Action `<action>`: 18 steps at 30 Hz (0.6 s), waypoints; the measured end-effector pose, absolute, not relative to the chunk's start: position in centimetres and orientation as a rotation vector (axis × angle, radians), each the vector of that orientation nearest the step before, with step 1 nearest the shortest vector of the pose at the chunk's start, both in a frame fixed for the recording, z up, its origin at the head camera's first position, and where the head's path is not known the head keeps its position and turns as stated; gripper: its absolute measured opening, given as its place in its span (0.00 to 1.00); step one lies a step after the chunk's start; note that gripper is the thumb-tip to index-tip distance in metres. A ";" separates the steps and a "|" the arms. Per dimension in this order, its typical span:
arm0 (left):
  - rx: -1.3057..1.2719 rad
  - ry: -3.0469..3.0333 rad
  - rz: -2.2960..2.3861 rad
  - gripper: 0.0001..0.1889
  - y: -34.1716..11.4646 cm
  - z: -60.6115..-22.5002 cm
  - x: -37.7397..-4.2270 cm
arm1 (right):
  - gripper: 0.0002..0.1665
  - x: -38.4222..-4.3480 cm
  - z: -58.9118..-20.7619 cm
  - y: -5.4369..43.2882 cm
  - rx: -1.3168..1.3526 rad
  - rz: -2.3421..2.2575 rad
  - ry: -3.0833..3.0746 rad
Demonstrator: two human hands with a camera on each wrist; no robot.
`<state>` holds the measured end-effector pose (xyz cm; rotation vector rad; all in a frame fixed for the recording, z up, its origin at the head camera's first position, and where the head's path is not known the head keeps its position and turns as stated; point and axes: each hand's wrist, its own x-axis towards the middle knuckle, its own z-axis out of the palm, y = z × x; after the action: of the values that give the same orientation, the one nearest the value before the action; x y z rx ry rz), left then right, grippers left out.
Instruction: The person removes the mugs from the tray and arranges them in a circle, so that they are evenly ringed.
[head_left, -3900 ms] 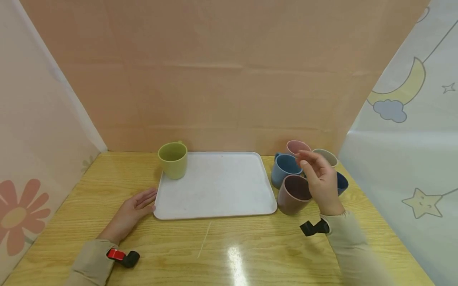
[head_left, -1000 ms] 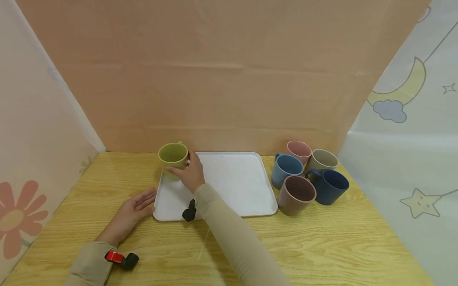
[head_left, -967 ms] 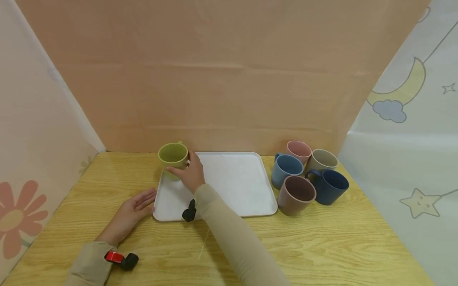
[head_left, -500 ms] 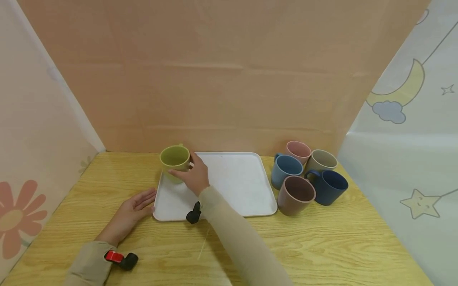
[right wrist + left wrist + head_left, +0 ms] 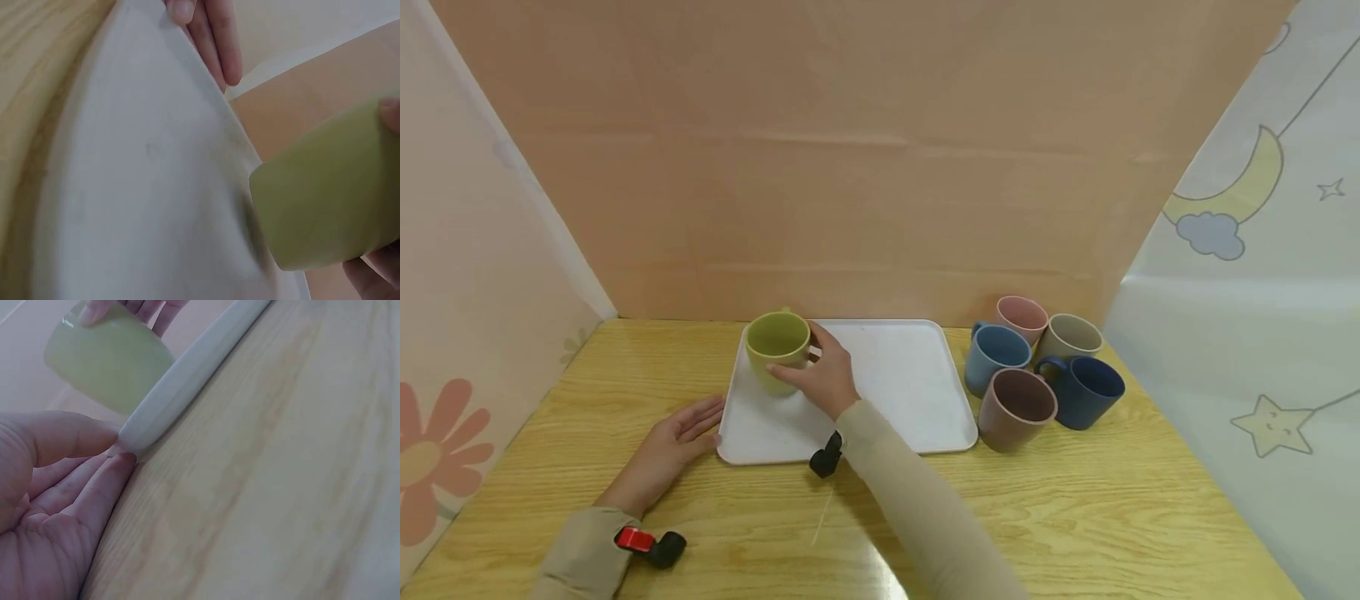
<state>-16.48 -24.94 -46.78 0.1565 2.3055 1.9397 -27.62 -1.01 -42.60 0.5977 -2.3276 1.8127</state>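
My right hand (image 5: 823, 375) grips a yellow-green mug (image 5: 771, 379) from its right side, thumb in front and fingers behind. The mug is upright over the left part of a white rectangular tray (image 5: 895, 392). In the right wrist view a dark shadow lies beside the mug's base (image 5: 281, 231); whether it touches the tray I cannot tell. My left hand (image 5: 666, 450) rests on the table at the tray's front left corner, fingers straight along its edge. In the left wrist view the thumb and a fingertip touch the tray rim (image 5: 181, 381).
Several mugs stand close together right of the tray: a pink one (image 5: 1022, 315), a light blue one (image 5: 992, 367), a beige one (image 5: 1072, 335), a dark blue one (image 5: 1086, 396) and a mauve one (image 5: 1011, 417). A tan wall (image 5: 895, 208) closes off the wooden table's (image 5: 1075, 517) back.
My right hand has come from the mugs on the right to the yellow-green mug, gripped it, and shifted it right and toward me. The left hand stays at the tray corner.
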 end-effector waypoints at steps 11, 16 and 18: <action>0.184 2.291 1.960 0.38 -24.9 -47.0 -16.5 | 0.47 -25.8 -41.3 2.5 0.684 1.833 -2.313; 0.163 2.314 1.933 0.38 -25.0 -46.8 -16.5 | 0.48 -25.1 -40.3 4.6 0.705 1.828 -2.308; 0.163 2.317 1.931 0.39 -25.0 -46.8 -16.5 | 0.48 -24.7 -40.0 5.4 0.709 1.834 -2.290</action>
<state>-16.54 -25.03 -46.79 0.1635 2.3175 1.9308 -24.73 5.41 -39.99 0.7094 -2.2900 1.8340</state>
